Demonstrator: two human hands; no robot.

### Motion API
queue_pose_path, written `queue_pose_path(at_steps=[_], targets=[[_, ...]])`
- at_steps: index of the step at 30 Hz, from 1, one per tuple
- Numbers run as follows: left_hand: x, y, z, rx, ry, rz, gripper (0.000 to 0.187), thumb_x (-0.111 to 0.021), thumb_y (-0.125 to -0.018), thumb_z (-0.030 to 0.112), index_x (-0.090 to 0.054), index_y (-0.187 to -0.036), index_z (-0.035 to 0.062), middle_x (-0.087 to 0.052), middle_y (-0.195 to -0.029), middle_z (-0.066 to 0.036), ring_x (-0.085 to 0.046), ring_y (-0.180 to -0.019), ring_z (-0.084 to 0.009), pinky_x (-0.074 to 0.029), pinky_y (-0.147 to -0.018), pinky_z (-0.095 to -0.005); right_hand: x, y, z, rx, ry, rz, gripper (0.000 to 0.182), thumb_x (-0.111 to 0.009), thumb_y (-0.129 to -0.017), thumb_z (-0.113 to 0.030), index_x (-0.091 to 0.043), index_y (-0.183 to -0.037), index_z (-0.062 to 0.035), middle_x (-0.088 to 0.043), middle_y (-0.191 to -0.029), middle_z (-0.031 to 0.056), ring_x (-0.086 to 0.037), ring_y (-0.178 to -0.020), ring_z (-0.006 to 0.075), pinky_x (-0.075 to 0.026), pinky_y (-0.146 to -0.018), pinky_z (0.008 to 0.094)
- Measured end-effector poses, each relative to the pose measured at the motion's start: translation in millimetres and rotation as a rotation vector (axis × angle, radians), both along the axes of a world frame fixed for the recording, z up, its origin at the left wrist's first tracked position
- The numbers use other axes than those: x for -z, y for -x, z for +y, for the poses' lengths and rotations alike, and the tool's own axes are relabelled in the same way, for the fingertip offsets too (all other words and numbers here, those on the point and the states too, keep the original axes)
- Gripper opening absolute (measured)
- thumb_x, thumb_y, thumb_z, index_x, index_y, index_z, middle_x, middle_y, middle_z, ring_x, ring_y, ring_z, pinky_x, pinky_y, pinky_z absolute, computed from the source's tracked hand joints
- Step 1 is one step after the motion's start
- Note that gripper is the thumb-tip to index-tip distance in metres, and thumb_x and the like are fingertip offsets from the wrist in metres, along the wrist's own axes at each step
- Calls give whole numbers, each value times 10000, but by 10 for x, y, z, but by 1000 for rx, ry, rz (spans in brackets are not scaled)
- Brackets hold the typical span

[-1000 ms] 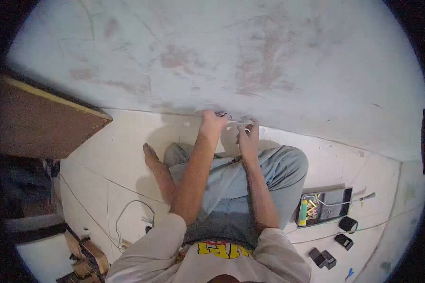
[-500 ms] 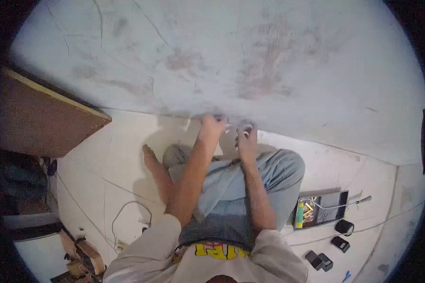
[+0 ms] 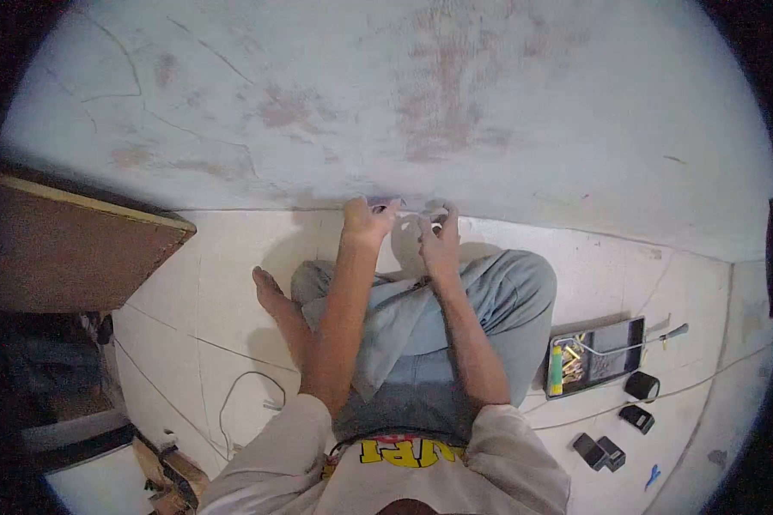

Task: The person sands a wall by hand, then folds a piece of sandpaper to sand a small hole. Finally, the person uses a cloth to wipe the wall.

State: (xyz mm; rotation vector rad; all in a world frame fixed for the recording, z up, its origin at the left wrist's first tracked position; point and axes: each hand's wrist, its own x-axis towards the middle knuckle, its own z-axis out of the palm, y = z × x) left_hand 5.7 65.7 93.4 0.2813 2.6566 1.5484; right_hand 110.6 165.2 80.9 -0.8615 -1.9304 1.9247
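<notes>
My left hand [image 3: 368,221] is closed at the foot of the pale, scuffed wall [image 3: 318,163], its fingers curled round a small dark thing. Beside it, to the right, my right hand [image 3: 439,240] also has its fingers bent, with something small, dark and pale between thumb and fingers. What either hand holds is too small to make out. Both hands are close together above the floor tiles [image 3: 232,249], in front of my crossed legs in grey-blue trousers [image 3: 507,292].
At my right lies a black tray [image 3: 614,343] with brass-coloured pieces and a green-yellow item, a long-handled metal tool [image 3: 631,347] across it. Black blocks [image 3: 588,451] and a blue item [image 3: 653,476] are nearby. A brown board [image 3: 77,249] stands left; a cable [image 3: 223,408] lies behind.
My view has shifted slightly, so the wall and tray sit differently in it. Both hands stay at the wall's foot, a little further apart, with fingers still bent.
</notes>
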Motion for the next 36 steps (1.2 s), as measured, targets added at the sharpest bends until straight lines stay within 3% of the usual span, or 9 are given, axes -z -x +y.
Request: queue_pose_path(at_steps=[3, 5, 7, 11, 13, 16, 26, 33, 36], targets=[[6, 159, -6, 93, 603, -197, 462, -720, -728, 359, -654, -1092, 84, -653, -1111, -111, -591, -1086, -258, -443, -949, -325, 202, 9, -25, -21, -81, 54, 431, -568, -865, -154, -395, -1235, -17, -569, -979, 181, -564, -789, 257, -439, -665, 339], [-151, 133, -2, 181, 583, -239, 536, -732, -705, 396, -635, -1127, 79, -641, -1142, -106, -585, -1097, -266, -444, -949, -320, 93, 23, -35, -27, -151, 90, 428, -583, -874, -148, -387, -1237, -33, -550, -925, 122, -540, -614, 141, -437, -488, 281], [-122, 49, -27, 138, 427, -87, 532, -762, -675, 298, -624, -1110, 24, -646, -1107, -144, -608, -1046, -271, -467, -902, -326, -27, -11, -9, -31, 57, 34, 422, -553, -846, -146, -407, -1211, 9, -588, -1036, 252, -591, -965, 385, -442, -842, 410], [109, 135, 17, 43, 479, -339, 501, -735, -716, 355, -642, -1112, 62, -637, -1147, -135, -588, -1099, -236, -449, -941, -330, 99, -7, -29, -40, -7, 24, 421, -554, -844, -139, -408, -1209, 11, -589, -1042, 258, -594, -960, 375, -445, -837, 408], [488, 168, -41, 45, 327, -145, 481, -742, -715, 325, -643, -1097, 51, -637, -1144, -143, -584, -1107, -220, -450, -939, -319, 266, 32, -25, -16, -220, 142, 443, -575, -877, -148, -380, -1251, -14, -567, -925, 120, -537, -585, 128, -426, -470, 266], [630, 99, -33, 40, -38, -61, 463, -759, -707, 277, -636, -1080, 33, -633, -1143, -151, -575, -1121, -200, -454, -929, -292, 290, 55, 7, -50, -121, 41, 470, -585, -872, -160, -373, -1261, -3, -552, -976, 129, -543, -613, 127, -423, -466, 258], [-13, 31, 59, 172, 567, -116, 610, -790, -662, 383, -614, -1136, 41, -628, -1151, -155, -584, -1101, -273, -441, -954, -343, 364, 31, -33, 53, -92, 63, 497, -586, -860, -123, -325, -1264, 4, -524, -952, 118, -523, -614, 136, -435, -474, 270], [-234, -103, 2, 119, 170, -117, 600, -767, -674, 361, -604, -1158, 45, -625, -1143, -174, -596, -1072, -290, -462, -918, -345, 182, -13, -44, 7, -156, -53, 519, -599, -857, -194, -326, -1252, 3, -594, -986, 198, -619, -716, 247, -494, -564, 323], [-123, 35, 66, 23, 668, -126, 606, -749, -674, 407, -612, -1153, 62, -639, -1103, -178, -619, -1028, -281, -482, -883, -332, 68, 50, -21, -132, -442, -135, 450, -610, -844, -236, -446, -1193, -5, -624, -958, 265, -653, -765, 350, -509, -646, 399]])
